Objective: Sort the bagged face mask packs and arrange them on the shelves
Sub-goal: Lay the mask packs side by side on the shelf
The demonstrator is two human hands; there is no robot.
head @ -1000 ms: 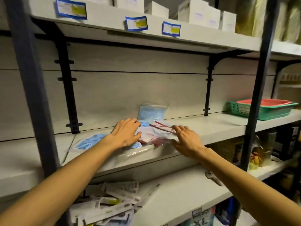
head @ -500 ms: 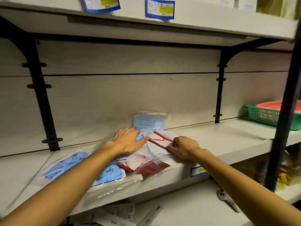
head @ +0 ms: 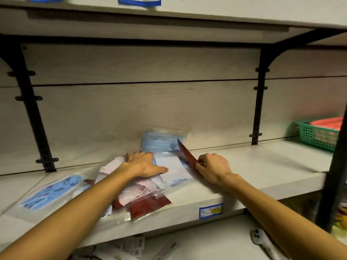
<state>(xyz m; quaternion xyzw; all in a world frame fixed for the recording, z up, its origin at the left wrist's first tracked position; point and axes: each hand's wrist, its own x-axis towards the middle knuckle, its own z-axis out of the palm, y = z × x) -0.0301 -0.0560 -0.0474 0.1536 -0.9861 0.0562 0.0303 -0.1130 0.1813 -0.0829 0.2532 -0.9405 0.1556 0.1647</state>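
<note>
A loose pile of clear-bagged face mask packs lies on the middle shelf. My left hand presses flat on the pile, over a white pack. My right hand pinches the edge of a dark red pack, which stands tilted on its edge. A light blue pack leans against the back wall behind both hands. A pink pack and a dark red pack lie near the shelf's front edge. A blue patterned pack lies flat to the left.
A green basket with a red tray in it stands at the shelf's far right. Black brackets and a black post frame the bay. A blue price label sits on the front edge. More packets lie on the shelf below.
The view has moved closer to the shelf. My right hand has lifted the dark red pack up onto its edge, away from the pile. My left hand stays flat on the pile.
</note>
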